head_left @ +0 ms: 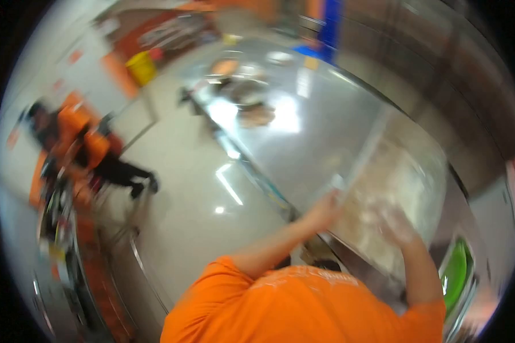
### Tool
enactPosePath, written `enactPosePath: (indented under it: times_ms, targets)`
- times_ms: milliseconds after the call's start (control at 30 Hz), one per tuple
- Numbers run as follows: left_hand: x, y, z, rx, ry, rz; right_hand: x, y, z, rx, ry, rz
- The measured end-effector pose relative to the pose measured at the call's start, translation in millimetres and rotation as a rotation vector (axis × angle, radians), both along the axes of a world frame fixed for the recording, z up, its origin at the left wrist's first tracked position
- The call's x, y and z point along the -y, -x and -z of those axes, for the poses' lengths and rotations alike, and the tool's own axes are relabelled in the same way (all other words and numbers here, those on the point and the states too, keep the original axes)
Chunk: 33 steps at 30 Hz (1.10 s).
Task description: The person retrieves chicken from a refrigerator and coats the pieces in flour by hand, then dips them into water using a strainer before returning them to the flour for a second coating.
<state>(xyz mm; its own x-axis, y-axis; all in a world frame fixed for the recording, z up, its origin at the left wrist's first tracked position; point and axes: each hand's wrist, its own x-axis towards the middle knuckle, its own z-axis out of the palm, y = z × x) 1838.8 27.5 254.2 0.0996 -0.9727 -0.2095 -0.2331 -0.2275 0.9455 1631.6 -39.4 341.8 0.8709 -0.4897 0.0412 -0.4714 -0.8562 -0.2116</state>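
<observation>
My left hand [325, 210] is at the left edge of a floured board [406, 148], its fingers curled in. A small pale shape stands out past those fingers, too blurred to name. Over the near half of the board is my right hand [396, 226], whitened as if with flour. Its fingers look stretched out and apart, though smeared by motion, with nothing visible in them. Pale powder covers much of the board around both hands.
The steel table [315, 131] runs away ahead, with bowls [246, 91] and other blurred items at its far left. A green container [455, 277] is at my right. Across the floor on the left, a person [83, 134] in orange is beside a cluttered counter [63, 223].
</observation>
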Motion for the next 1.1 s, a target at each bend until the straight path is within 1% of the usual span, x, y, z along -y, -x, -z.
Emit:
enactPosePath:
  times_ms: [33, 67, 100, 133, 167, 200, 233, 267, 300, 367, 400, 467, 533, 567, 633, 667, 700, 767, 867, 900, 933, 1033, 1100]
  targets:
    - [-5.3, -4.1, -25.2, -0.061, -0.125, 0.005, -2.0, 6.6, -5.8, -0.062, 0.164, 0.082]
    - [-4.1, -3.9, -8.5, 0.112, 0.031, -0.033, -5.5, 18.6, 2.6, -0.247, 0.287, 0.19]
    - [0.0, -4.1, -6.3, 0.211, 0.064, -0.001, -5.9, 36.7, 30.8, -0.162, 0.403, 0.336]
    - [4.4, -9.1, 14.9, -0.018, 0.106, 0.037, -7.5, 36.4, 29.8, 0.005, 0.522, 0.386]
    - [-0.4, -5.1, 2.0, -0.147, 0.148, 0.006, -9.7, 35.9, 15.3, -0.034, 0.003, 0.604]
    - [-1.6, -4.7, -7.6, -0.158, 0.123, 0.008, -10.5, 47.1, 21.5, -0.087, -0.165, 0.662]
    - [-2.9, -6.2, -14.2, -0.161, 0.102, -0.006, -12.2, 58.4, 27.6, -0.147, -0.321, 0.728]
    - [-8.0, -6.5, -14.9, 0.151, 0.308, -0.038, -13.8, 76.0, 52.1, -0.3, -0.127, 0.654]
    - [-16.0, -5.2, -19.1, 0.459, 0.532, -0.092, -20.3, 82.5, 47.9, -0.095, -0.186, 0.741]
    - [-26.8, 17.5, -36.2, 0.5, 0.751, 0.013, -26.4, 89.8, 39.9, 0.335, -0.27, 0.871]
    - [-34.4, 25.9, -46.4, 0.527, 0.858, 0.061, -35.6, 90.9, 33.5, 0.723, -0.518, 0.933]
    - [-53.7, 64.6, -65.1, 0.372, 0.721, 0.41, -63.9, 94.2, 8.2, 1.539, -0.982, 0.934]
    - [-77.2, 121.2, -86.4, 0.42, 0.8, 0.637, -86.7, 105.3, 7.2, 2.031, -1.091, 0.832]
    - [-88.2, 145.9, -89.1, 0.433, 0.896, 0.678, -99.9, 112.6, 5.5, 2.278, -1.116, 0.74]
    - [-118.4, 201.8, -88.9, 0.43, 1.092, 0.768, -142.7, 138.1, -2.3, 2.485, -1.026, 0.447]
    - [-134.3, 226.7, -85.6, 0.379, 1.13, 0.811, -168.4, 155.4, -2.4, 2.573, -0.965, 0.297]
    - [-151.4, 249.6, -83.8, 0.328, 1.145, 0.856, -198.2, 175.4, -7.6, 2.642, -0.962, 0.204]
    - [-190.9, 292.4, -78.6, 0.22, 1.148, 0.944, -257.8, 215.2, -16.0, 2.704, -0.721, 0.267]
    - [-276.3, 376.4, -74.3, 0.01, 1.091, 1.092, -367.5, 287.5, -21.1, 2.772, -0.427, 0.35]
    - [-299.9, 398.6, -74.5, -0.046, 1.068, 1.144, -396.5, 309.8, -13.9, 2.62, -0.142, 0.477]
    - [-326.4, 425.8, -71.0, -0.119, 1.14, 1.18, -426.6, 335.9, 3.2, 2.449, 0.113, 0.604]
    - [-405.7, 500.7, -68.2, -0.302, 0.92, 1.562, -529.8, 412.6, 29.0, 2.633, 0.442, 0.832]
    - [-453.1, 541.1, -62.7, -0.306, 0.845, 1.85, -602.8, 446.7, 38.2, 2.804, 0.615, 0.82]
